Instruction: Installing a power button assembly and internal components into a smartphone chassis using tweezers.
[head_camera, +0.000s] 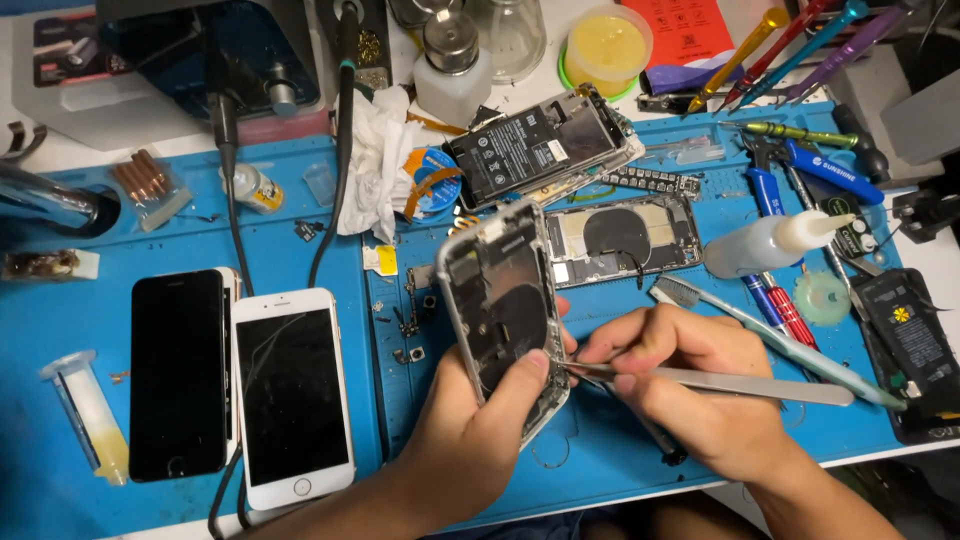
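The opened phone frame (502, 315) sits just below the middle of the frame, tilted upright with its inside facing the camera, showing a dark round coil and small parts. The left hand (470, 430) comes up from the lower middle and clasps it, thumb pressed on the frame's right edge and fingers wrapped behind, so that grip is closed around the phone frame. The right hand (690, 385), to the right of it, pinches a pair of metal tweezers (700, 380) between thumb and fingers; the tips touch the lower right edge of the frame's inside, just beside the left thumb, and the long handle runs out toward the right. Under both hands lies a blue work mat (330, 400) covering the surface. Just above the held frame lies a second opened phone body (620, 238) with a dark round coil, and above that a third one with a black battery (535, 145) facing up. Well to the left, in the lower left, lie a white phone (292, 395) with a cracked dark screen and, touching its left side, a black phone (178, 372). A clear syringe (88, 415) lies at the far left edge. To the right, a white squeeze bottle (770, 240) lies on its side, with a toothbrush (770, 335) running below it, and coloured screwdrivers (790, 45) fan out in the upper right. A yellow-filled tub (607, 45) stands at the top, right of middle, near crumpled white tissue (378, 160).
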